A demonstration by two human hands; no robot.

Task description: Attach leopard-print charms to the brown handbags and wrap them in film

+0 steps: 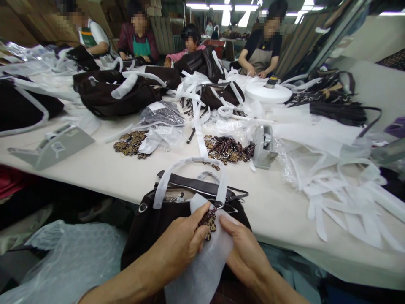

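A dark brown handbag (142,230) leans against the table's near edge, its white-wrapped handles (166,181) upright and its zipped top partly open. My left hand (186,236) pinches a leopard-print charm (211,228) that hangs by a dark braided strap from the ring at the handle's base. Between the charm and the bag's front lies a thin white sheet (202,270), which hangs down over the bag. My right hand (245,249) grips the right edge of that sheet, thumb on top. The fingers beneath the sheet are hidden.
Leopard-print charms (131,143) lie in a pile, with more tangled charms (228,147) farther right. Grey tape dispensers (52,145) flank them. White strips (341,202) cover the right side. Other brown bags (110,95) and several people are across the table. Bubble wrap (76,257) sits lower left.
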